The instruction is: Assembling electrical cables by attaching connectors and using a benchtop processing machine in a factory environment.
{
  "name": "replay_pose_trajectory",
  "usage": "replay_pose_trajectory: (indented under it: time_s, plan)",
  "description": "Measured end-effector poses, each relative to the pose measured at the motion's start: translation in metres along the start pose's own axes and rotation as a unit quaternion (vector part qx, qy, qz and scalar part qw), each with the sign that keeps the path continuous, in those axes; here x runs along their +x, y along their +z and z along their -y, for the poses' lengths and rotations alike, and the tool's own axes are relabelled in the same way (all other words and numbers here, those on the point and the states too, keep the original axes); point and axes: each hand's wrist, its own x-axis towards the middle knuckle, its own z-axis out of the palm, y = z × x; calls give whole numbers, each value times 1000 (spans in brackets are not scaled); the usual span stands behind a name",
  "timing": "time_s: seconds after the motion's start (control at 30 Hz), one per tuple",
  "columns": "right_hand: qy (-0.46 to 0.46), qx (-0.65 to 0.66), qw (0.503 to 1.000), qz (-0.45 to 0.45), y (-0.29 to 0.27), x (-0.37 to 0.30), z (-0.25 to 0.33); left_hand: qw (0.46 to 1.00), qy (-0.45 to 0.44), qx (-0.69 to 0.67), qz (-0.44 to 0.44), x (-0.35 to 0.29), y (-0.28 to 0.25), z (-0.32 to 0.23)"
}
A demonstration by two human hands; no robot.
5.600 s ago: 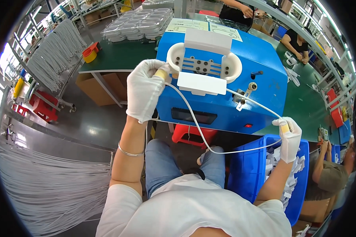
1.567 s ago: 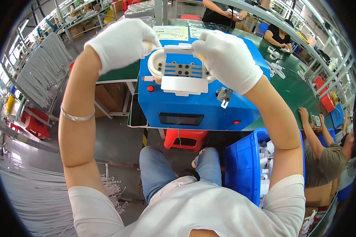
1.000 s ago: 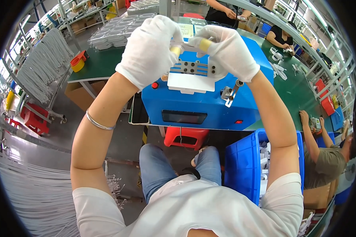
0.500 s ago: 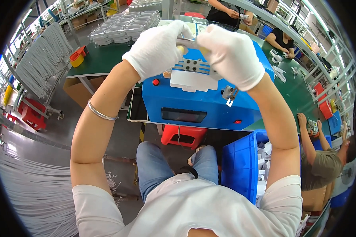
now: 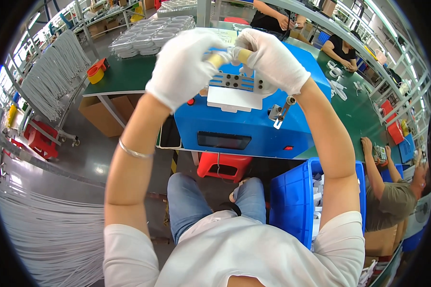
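Observation:
My left hand point(image 5: 183, 68) and my right hand point(image 5: 277, 63), both in white gloves with yellowish coverings on some fingertips, meet above a blue machine point(image 5: 187, 125). Their fingers are curled and pinched together around a small whitish piece, mostly hidden, whose kind I cannot make out. Just below the hands are a slotted metal bracket point(image 5: 234, 81) and a white block point(image 5: 234, 99) on the machine. Below my right wrist a small metal clamp point(image 5: 278, 115) sticks out. The machine's front carries a dark display point(image 5: 223, 140) and a red switch point(image 5: 288, 148); a red button point(image 5: 190, 102) sits near my left wrist.
Right of my legs stands a blue bin point(image 5: 289, 205) holding white plastic parts. Stacked clear trays point(image 5: 146, 36) and a tape dispenser point(image 5: 96, 71) lie on the green table point(image 5: 124, 76). White cables point(image 5: 48, 229) hang at left. Co-workers sit across and at right.
My left hand has turned, and its forearm has shifted right. My right hand has drawn slightly inward, its fingers now closer to the left's. The grey-white piece between them is more hidden.

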Motion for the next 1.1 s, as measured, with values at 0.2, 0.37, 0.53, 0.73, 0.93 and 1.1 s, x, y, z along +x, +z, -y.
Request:
replay_pose_trajectory:
  time_s: [0.2, 0.37, 0.53, 0.73, 0.93, 1.1]
  plan:
    - [-6, 24, 1000, 12, -3, -2, 1, 811, -440, -372, -103, -62, 9, -49]
    - [12, 215, 974, 77, -21, -3, -18, 864, -362, -324, -132, -67, 20, -46]
    - [61, 78, 991, 90, -16, 7, -10, 864, -300, -345, -212, -76, 22, -56]
    - [9, 135, 990, 41, -6, -1, -18, 554, -517, -649, -71, -96, 42, -79]
    - [-204, -20, 977, 59, -39, -25, 6, 703, -346, -619, -48, -47, 8, -102]
    - [104, 119, 984, -82, -89, -60, 33, 767, -299, -568, 17, -25, -17, -114]
